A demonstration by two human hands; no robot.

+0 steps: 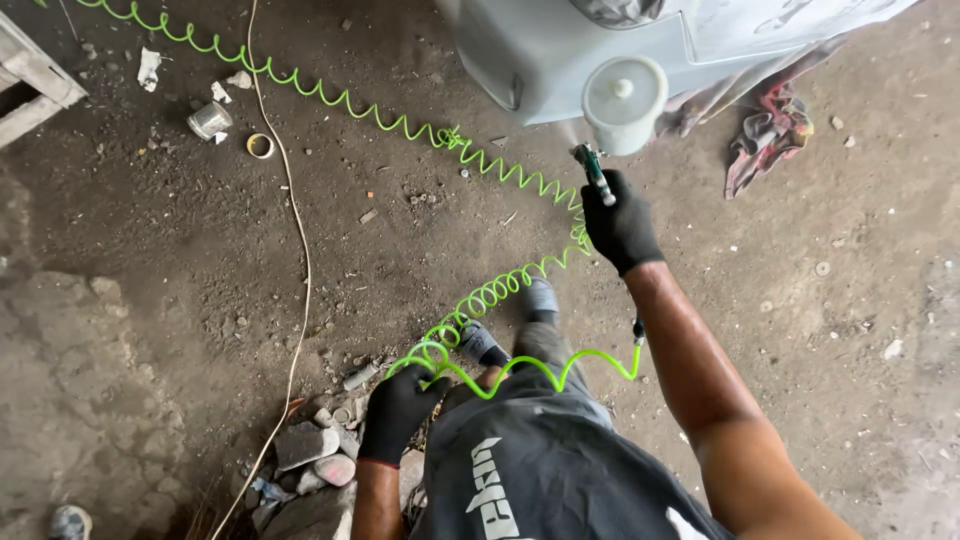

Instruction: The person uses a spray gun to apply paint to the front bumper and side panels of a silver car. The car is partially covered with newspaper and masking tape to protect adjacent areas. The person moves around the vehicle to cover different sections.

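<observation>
My right hand (621, 225), in a black glove, grips a spray gun (598, 172) with a white cup (624, 102) on top. Its nozzle points at a pale grey car body panel (560, 50), and a faint mist shows at the tip. My left hand (397, 412), also gloved in black, holds a loop of the bright green coiled air hose (480, 300) near my waist. The hose runs from the gun's handle down past my shoes (482, 344) and away to the upper left across the dirt floor.
A thin pale cable (300, 240) snakes across the ground on the left. A tin can (209, 120), a tape ring (260, 146) and paper scraps lie at upper left. Broken stones (310, 450) sit by my left hand. A crumpled rag (770, 130) lies at upper right.
</observation>
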